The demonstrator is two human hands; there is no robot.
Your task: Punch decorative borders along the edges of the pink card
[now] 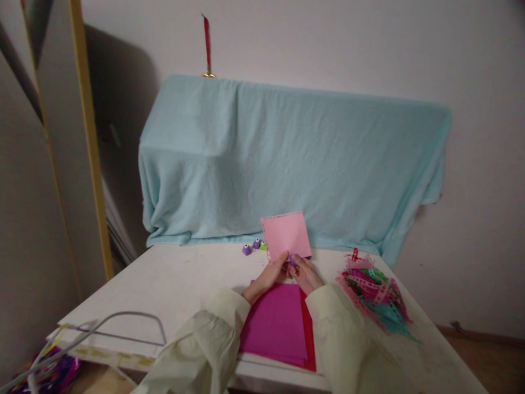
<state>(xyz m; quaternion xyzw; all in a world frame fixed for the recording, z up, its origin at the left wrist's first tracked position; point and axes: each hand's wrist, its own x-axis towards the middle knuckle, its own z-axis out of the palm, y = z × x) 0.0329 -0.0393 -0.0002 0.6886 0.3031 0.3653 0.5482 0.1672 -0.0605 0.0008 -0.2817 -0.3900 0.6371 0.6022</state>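
A pink sheet of paper (286, 234) stands tilted up in front of me, with small punched holes along its top and left edges. My left hand (274, 273) is closed on the lower edge of this sheet. My right hand (307, 274) is closed around a small purple craft punch (292, 259) at the same edge; the fingers partly hide it. Beyond my left hand sit two more purple punches (246, 250) and a green punch (263, 245). Below both hands lie magenta sheets (275, 323) over red paper (308, 334).
On the right of the white table (197, 273) lies a tangled heap of punched paper strips (379, 293). A light blue cloth (295, 164) drapes over something along the back. At the left front corner, a grey wire frame (135, 313) overhangs the table edge.
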